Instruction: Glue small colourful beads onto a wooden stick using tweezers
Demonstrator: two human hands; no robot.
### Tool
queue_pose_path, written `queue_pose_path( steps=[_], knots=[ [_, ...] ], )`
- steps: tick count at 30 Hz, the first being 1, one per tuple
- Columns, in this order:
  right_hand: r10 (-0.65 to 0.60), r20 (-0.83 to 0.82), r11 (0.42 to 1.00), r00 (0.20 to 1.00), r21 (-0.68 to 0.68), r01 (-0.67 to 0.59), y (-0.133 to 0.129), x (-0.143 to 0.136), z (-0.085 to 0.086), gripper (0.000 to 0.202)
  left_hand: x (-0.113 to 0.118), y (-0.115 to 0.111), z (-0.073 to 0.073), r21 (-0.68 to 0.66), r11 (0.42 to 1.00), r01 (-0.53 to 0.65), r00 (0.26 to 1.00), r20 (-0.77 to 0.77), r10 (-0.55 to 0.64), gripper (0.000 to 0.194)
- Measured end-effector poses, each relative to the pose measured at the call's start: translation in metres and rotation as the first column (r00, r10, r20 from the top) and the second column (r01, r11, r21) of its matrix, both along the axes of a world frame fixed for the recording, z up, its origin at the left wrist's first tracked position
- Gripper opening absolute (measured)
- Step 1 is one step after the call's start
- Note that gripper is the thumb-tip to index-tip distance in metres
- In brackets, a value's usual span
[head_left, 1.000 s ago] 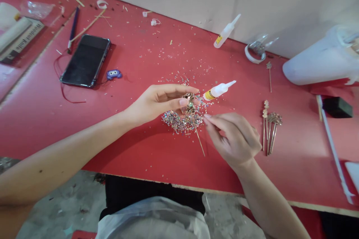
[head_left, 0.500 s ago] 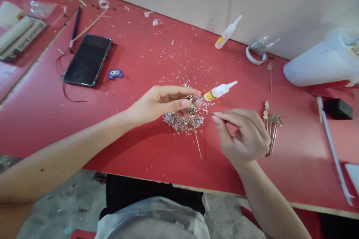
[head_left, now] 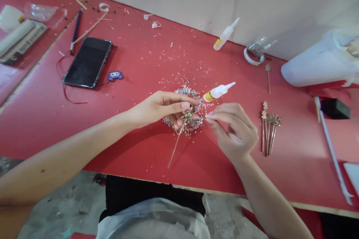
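Observation:
My left hand (head_left: pixel 161 108) is closed around the ornate metal head of a hair stick (head_left: pixel 176 146). The stick's thin shaft slants down and left, toward the table's front edge. Close by on the right, my right hand (head_left: pixel 234 130) pinches a thin stick-like tool between thumb and fingertips; most of it is hidden, and its tip points at the ornament. Beneath both is a scattered heap of small shiny chips (head_left: pixel 194 124) in mixed colours. A white glue bottle (head_left: pixel 218 92) with a yellow label lies just behind the heap.
A second glue bottle (head_left: pixel 226 35) lies near the wall, left of a tape roll (head_left: pixel 254 58). Finished-looking hair sticks (head_left: pixel 272 130) lie to the right, with a white cylindrical container (head_left: pixel 314 61) behind. A phone (head_left: pixel 87 62) and a brush (head_left: pixel 76 31) are at left.
The hair stick has turned in my left hand, its shaft swinging from lower right to lower left. My right hand has come left, closer to the ornament.

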State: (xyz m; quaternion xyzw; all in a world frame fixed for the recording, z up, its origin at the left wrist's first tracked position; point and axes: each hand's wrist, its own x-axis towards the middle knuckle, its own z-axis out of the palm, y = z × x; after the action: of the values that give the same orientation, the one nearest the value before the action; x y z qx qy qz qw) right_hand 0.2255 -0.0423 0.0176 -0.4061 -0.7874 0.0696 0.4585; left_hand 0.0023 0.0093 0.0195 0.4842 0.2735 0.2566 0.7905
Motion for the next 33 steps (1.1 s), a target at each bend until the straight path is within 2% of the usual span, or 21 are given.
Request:
queue_pose_path(
  steps=[9,18,33],
  knots=[
    [0.097,0.042,0.995,0.994,0.003,-0.098,0.0028,-0.0002,-0.0006,0.019,0.0004,0.0003,-0.0009,-0.069,0.997,0.028,0.998,-0.05,-0.031,0.034],
    [0.131,0.084,0.991,0.988,-0.018,-0.13,0.0026,0.0022,-0.0025,0.019,-0.0009,0.0014,-0.0014,-0.035,0.998,0.055,0.995,-0.085,-0.058,0.037],
    [0.146,0.128,0.989,0.981,-0.027,-0.144,0.0029,0.0018,-0.0006,0.019,-0.0001,0.0015,0.0008,-0.053,0.997,0.051,0.994,-0.09,-0.055,0.037]
  ],
)
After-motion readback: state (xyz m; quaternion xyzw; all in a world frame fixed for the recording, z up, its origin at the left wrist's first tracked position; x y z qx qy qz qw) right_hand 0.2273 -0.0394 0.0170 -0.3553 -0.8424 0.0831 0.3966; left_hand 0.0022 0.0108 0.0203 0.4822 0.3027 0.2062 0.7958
